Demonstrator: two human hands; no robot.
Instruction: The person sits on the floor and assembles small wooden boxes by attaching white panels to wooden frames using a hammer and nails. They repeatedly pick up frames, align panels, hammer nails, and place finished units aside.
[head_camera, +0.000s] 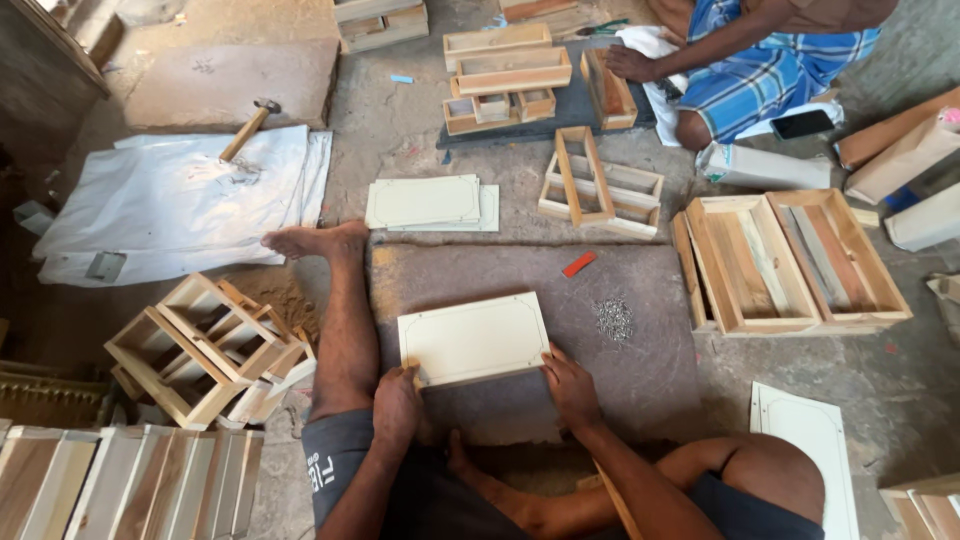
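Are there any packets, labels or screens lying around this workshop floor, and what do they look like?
Phone: dark, flat rectangle with a black screen, far right, beside the other person's checked cloth.
White packet: long white box-like wrap with a small green mark, just below the phone.
Brown parcel: paper-wrapped brown block, far right edge.
White parcel: plain white block, below the brown one.

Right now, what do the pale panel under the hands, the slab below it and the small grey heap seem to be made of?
The pale panel, held by the left hand and right hand, looks like painted or laminated board: smooth, matt cream, with a thin routed line. The slab seems stone: dull, grey-brown, rough. The small grey heap is probably metal nails: it glints.
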